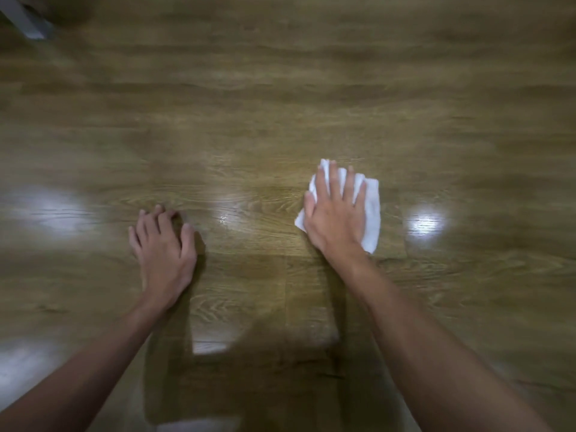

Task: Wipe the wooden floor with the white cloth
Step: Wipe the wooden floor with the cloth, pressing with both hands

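Note:
The white cloth [371, 210] lies flat on the wooden floor [280, 104], right of centre. My right hand [335, 210] presses down on it with straight, spread fingers, and the cloth shows past the fingertips and along the hand's right side. My left hand [163, 244] rests on the bare floor to the left, propped on its fingertips with the fingers slightly bent and nothing in it.
Glossy brown planks fill the view, with bright light reflections at the left, the middle and the right. A pale furniture leg [25, 20] stands at the top left corner. My shadow darkens the floor between my forearms.

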